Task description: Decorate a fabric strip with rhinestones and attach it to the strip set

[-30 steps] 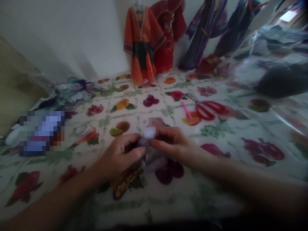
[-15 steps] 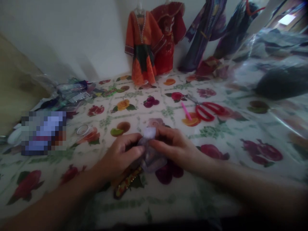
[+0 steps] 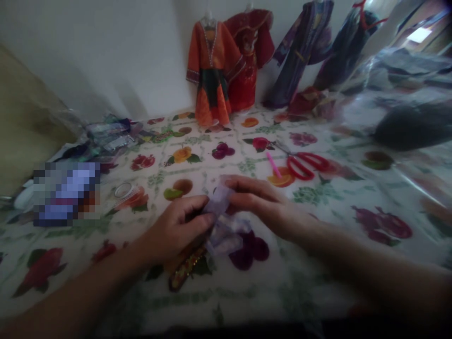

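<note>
A small piece of sheer lilac fabric [image 3: 226, 235] is bunched between my two hands, low over the tablecloth. My left hand [image 3: 183, 223] pinches its left side between thumb and fingers. From the right, my right hand [image 3: 263, 202] holds the upper edge of the same fabric at its fingertips, the fingers fairly straight. Below my left hand lies a narrow patterned strip with a gold beaded edge [image 3: 187, 270], its upper end hidden by the hand.
Red-handled scissors [image 3: 305, 165] and a pink pen [image 3: 273, 164] lie beyond my right hand. A tape roll [image 3: 123, 190] sits left. Doll-sized outfits, one an orange dress [image 3: 212, 70], stand along the wall. Clear plastic packets [image 3: 111, 132] are back left; clear plastic sheeting [image 3: 367, 106] lies right.
My right hand has lifted slightly and its fingers have straightened. The fabric's upper part has spread upward between the hands. My left hand stays almost in place, and the view has tilted slightly.
</note>
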